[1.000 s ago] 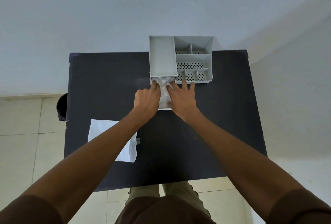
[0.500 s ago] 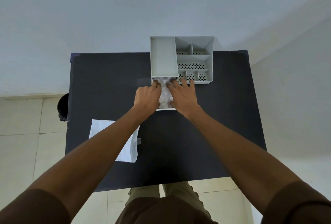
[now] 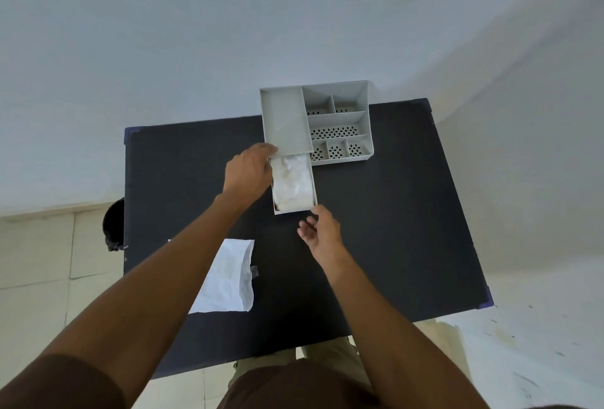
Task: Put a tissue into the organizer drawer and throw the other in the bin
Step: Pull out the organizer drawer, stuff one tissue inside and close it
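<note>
A grey organizer [image 3: 336, 118] stands at the far edge of the black table [image 3: 392, 229]. Its drawer [image 3: 295, 211] is pulled out toward me, and a crumpled white tissue [image 3: 292, 185] lies inside it. My left hand [image 3: 250, 173] rests against the drawer's left side, fingers near the organizer's front. My right hand [image 3: 322, 232] hovers just below the drawer's front right corner, fingers apart and empty. A second white tissue [image 3: 230, 281] lies flat on the table near left, partly hidden by my left forearm. A dark bin [image 3: 112, 225] stands on the floor beside the table's left edge.
White walls rise behind the table and to its right. Pale floor tiles show on the left. A small grey tab [image 3: 255, 270] lies beside the flat tissue.
Both hands have lifted off the tissue in the drawer. My right hand drew back toward me past the drawer front, and my left moved to the drawer's left side.
</note>
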